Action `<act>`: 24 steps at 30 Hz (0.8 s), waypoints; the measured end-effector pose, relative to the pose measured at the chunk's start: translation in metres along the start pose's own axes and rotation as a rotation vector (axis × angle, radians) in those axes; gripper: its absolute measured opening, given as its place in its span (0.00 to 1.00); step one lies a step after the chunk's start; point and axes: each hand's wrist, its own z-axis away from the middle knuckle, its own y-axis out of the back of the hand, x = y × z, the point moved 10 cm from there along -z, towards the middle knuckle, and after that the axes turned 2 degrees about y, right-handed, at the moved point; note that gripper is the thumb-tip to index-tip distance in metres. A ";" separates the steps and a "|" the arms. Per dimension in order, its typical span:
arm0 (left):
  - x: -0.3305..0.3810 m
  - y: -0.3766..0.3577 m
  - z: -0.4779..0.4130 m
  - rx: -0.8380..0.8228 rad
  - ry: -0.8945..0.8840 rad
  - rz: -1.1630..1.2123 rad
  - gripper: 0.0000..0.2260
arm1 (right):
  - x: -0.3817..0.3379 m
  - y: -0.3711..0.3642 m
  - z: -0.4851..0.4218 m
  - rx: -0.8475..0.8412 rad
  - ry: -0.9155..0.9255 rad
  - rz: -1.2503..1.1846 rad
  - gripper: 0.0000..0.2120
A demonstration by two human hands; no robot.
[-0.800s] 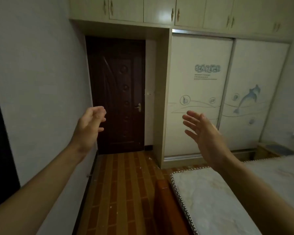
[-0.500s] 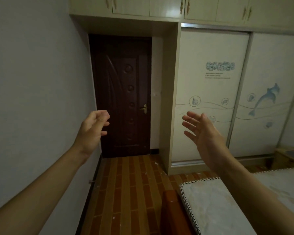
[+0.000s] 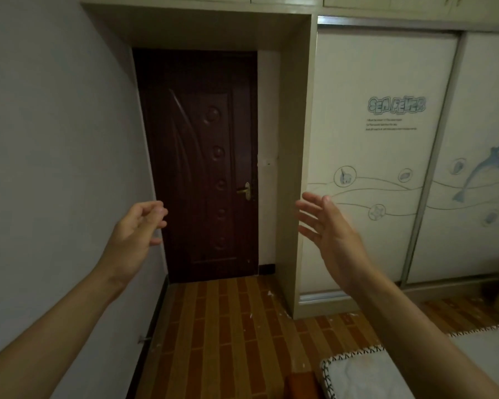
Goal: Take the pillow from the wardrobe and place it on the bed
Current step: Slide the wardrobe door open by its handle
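Grip first: neither hand holds anything. Left hand (image 3: 133,234) hangs in the air in front of the pale wall with its fingers loosely curled, and right hand (image 3: 333,237) is spread wide, palm turned inward, raised before the wardrobe's left sliding door (image 3: 366,156). Both are well apart from any surface.

Pillow is not in sight; I judge it lies behind the wardrobe doors, which are both drawn shut. Which half holds it cannot be told, so sliding the wrong panel would only cover the right one. That left sliding door shows no handle, and an open palm pressed flat on it may slip instead of moving it. Beyond it, the right sliding door (image 3: 473,168) with the dolphin overlaps at the middle rail, where fingers could be pinched.

Below, the bed (image 3: 366,375) corner juts into the narrow strip of brick-patterned floor (image 3: 228,326), so a step toward the wardrobe could catch a shin. Dim light makes all this harder to gauge.
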 end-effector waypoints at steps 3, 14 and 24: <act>-0.019 -0.013 -0.042 -0.002 -0.003 0.000 0.17 | 0.021 0.006 -0.041 0.025 0.010 0.012 0.25; -0.139 -0.027 -0.199 -0.049 -0.015 0.091 0.20 | 0.127 -0.021 -0.188 0.077 -0.006 0.065 0.23; -0.196 -0.042 -0.374 -0.102 -0.027 0.168 0.21 | 0.173 -0.050 -0.332 0.141 0.036 0.128 0.24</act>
